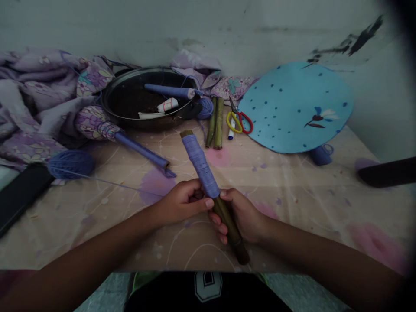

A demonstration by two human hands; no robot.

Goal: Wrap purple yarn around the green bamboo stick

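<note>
Tilted over the near part of the table is a bamboo stick [226,219], its upper half wound with purple yarn [202,164] in close turns. My right hand [243,214] is closed around the bare lower half, thumb just below the wrap's edge. At that same edge is my left hand [186,201], thumb on the stick and fingers curled behind it. A strand runs from the yarn ball [71,164] at the left to my left hand, which pinches it; the fingertips behind the stick are partly hidden.
Behind stand a dark pan [143,123] holding a wrapped stick [169,90], bare bamboo pieces [219,125], scissors [238,121] and a blue oval fan-like panel [292,108]. Another yarn-wrapped handle [141,149] with floral cloth lies left. Dark objects [388,172] [24,195] lie at both sides.
</note>
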